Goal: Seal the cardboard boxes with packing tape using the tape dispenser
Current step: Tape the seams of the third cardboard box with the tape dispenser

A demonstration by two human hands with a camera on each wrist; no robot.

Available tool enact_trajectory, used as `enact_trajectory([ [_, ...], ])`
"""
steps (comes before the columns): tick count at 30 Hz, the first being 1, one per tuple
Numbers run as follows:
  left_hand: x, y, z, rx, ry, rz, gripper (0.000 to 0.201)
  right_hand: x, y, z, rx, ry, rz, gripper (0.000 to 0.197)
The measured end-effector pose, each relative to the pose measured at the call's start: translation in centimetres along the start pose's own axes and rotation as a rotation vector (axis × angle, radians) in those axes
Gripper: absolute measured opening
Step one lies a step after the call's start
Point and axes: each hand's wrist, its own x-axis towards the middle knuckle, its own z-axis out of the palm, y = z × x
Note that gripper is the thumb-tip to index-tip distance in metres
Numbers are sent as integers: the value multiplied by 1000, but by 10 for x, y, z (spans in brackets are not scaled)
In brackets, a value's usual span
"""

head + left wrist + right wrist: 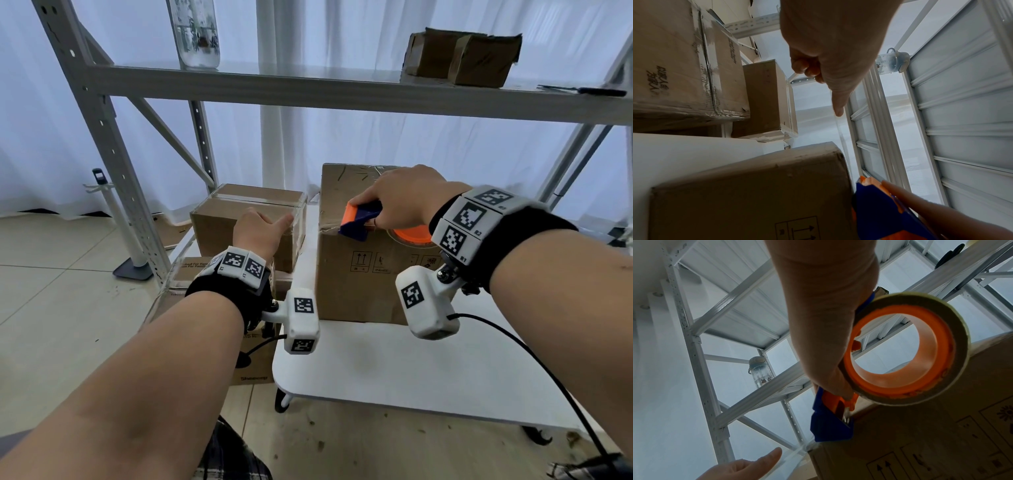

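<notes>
A large cardboard box (359,274) stands on a low white table (376,370). My right hand (404,202) grips a blue and orange tape dispenser (359,219) pressed on the box's top near-left edge. The dispenser (830,423) carries a tape roll (957,331) with an orange core. A clear tape strip (795,452) runs from the dispenser's mouth past the box corner to my left hand (260,229). That hand (828,48) hovers left of the box, one finger straight along the tape strip (840,129), the others curled.
A smaller taped box (222,226) sits left of the large one on stacked cartons (253,370). A grey metal shelf (308,89) spans overhead, holding a clear bottle (197,34) and a torn cardboard box (462,58). Tiled floor lies to the left.
</notes>
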Motion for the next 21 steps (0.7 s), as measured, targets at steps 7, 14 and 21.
enact_trajectory([
  [7, 2, -7, 5, 26, -17, -18, 41, 4, 0, -1, 9, -27, 12, 48],
  [14, -6, -9, 15, 87, -66, -65, 47, 5, 2, 6, 32, -26, 11, 49],
  [21, -15, -16, 31, -14, -163, -189, 60, 3, 4, 13, 56, 17, 13, 47],
])
